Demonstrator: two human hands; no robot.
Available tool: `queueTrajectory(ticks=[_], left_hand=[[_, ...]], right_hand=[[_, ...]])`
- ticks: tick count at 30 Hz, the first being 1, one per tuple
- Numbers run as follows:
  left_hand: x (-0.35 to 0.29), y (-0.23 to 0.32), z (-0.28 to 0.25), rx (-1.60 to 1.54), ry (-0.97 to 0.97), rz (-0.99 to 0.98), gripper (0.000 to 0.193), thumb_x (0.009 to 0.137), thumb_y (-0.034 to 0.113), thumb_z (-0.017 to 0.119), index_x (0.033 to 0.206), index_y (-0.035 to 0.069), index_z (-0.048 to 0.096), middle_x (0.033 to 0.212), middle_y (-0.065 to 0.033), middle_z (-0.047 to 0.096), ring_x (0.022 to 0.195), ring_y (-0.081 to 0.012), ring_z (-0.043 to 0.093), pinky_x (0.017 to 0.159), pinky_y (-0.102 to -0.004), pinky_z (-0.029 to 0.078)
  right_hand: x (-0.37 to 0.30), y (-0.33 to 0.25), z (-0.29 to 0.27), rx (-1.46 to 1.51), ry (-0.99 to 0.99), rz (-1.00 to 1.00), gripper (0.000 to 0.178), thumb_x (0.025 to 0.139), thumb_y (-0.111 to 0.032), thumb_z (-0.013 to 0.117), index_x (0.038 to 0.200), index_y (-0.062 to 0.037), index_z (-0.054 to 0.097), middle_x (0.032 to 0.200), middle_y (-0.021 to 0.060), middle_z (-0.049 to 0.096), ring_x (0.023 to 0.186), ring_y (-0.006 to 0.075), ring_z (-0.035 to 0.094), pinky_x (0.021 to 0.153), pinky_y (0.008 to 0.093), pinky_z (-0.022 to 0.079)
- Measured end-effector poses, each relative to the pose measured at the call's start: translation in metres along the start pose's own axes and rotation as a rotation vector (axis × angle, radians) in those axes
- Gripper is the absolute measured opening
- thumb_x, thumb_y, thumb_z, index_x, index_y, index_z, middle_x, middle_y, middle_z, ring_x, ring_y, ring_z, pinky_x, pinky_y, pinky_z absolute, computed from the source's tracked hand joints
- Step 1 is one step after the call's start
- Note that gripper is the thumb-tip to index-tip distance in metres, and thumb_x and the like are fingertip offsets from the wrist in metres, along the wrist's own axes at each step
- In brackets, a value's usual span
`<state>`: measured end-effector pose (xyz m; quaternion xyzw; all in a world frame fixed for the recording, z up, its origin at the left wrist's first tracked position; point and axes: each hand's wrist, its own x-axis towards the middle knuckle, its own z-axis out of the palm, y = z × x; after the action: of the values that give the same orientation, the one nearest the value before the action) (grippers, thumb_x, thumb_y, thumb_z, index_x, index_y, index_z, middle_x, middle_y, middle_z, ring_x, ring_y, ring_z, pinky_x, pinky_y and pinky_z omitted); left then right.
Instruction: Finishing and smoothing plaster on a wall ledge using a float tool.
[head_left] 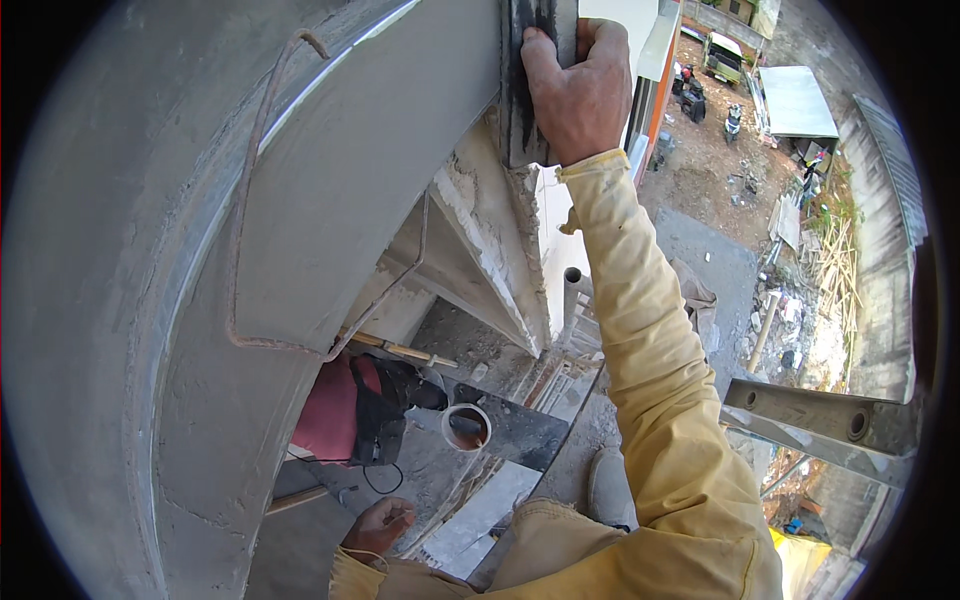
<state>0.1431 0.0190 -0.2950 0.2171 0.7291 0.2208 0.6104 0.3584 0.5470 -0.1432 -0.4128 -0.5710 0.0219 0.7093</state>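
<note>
The right hand point(578, 85) is raised high, fingers wrapped around a dark, mortar-smeared trowel or float point(527, 70) pressed flat against the corner of the grey plastered wall point(330, 180); the tool sits at the top of the view, on the wall's outer edge, above rough, crumbly plaster. The yellow sleeve point(650, 330) runs down from it. The left hand point(378, 527) hangs low beside the wall, fingers loosely curled and holding nothing that I can make out, though it is small and partly shaded. A bent rusty rebar point(245, 200) loops off the wall face. Below, a white bucket point(466, 427) stands near a red and black bag point(350, 410).
</note>
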Motion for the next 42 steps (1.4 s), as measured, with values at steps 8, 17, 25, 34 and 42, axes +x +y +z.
queueTrajectory(ticks=[8,17,25,34,42], left_hand=[[0.001,0.008,0.003,-0.012,0.021,-0.031,0.047,0.097,0.034,0.070,0.127,-0.001,0.059,0.106,-0.0064,0.065,0.098,-0.0129,0.061,0.088,-0.0280,0.048],[0.002,0.008,0.003,0.001,-0.004,-0.026,0.049,0.097,0.036,0.070,0.128,0.000,0.058,0.104,-0.0050,0.064,0.092,-0.0105,0.057,0.082,-0.0252,0.047],[0.007,0.003,0.000,0.027,0.019,-0.028,0.049,0.095,0.035,0.071,0.127,0.000,0.059,0.100,-0.0045,0.066,0.090,-0.0107,0.059,0.082,-0.0258,0.047],[0.002,0.041,0.020,-0.040,0.094,0.276,0.049,0.094,0.028,0.073,0.130,0.000,0.056,0.101,-0.0026,0.062,0.089,-0.0085,0.057,0.080,-0.0243,0.048],[0.020,0.194,0.051,-0.135,0.257,0.846,0.075,0.090,0.031,0.079,0.146,-0.002,0.041,0.121,-0.0084,0.055,0.096,-0.0101,0.056,0.082,-0.0251,0.049]], right_hand=[[-0.012,-0.006,-0.026,0.460,-0.141,0.493,0.051,0.083,-0.034,0.075,0.103,0.0111,0.060,0.085,0.0145,0.065,0.077,0.0213,0.064,0.071,0.0336,0.053],[-0.043,-0.019,-0.031,0.143,-0.247,0.464,0.050,0.085,-0.033,0.072,0.107,0.0086,0.055,0.086,0.0172,0.065,0.079,0.0294,0.065,0.077,0.0403,0.053],[-0.102,-0.063,-0.045,0.422,-0.269,-0.101,0.043,0.078,-0.018,0.079,0.111,-0.0011,0.057,0.098,0.0163,0.060,0.082,0.0319,0.062,0.068,0.0398,0.053],[0.001,0.009,0.004,0.031,-0.045,0.105,0.045,0.084,-0.030,0.071,0.112,0.0027,0.059,0.106,0.0212,0.061,0.092,0.0392,0.064,0.083,0.0455,0.052],[-0.010,-0.001,-0.016,0.454,-0.160,0.546,0.057,0.082,-0.038,0.074,0.106,0.0116,0.061,0.085,0.0161,0.067,0.082,0.0268,0.066,0.079,0.0363,0.053]])
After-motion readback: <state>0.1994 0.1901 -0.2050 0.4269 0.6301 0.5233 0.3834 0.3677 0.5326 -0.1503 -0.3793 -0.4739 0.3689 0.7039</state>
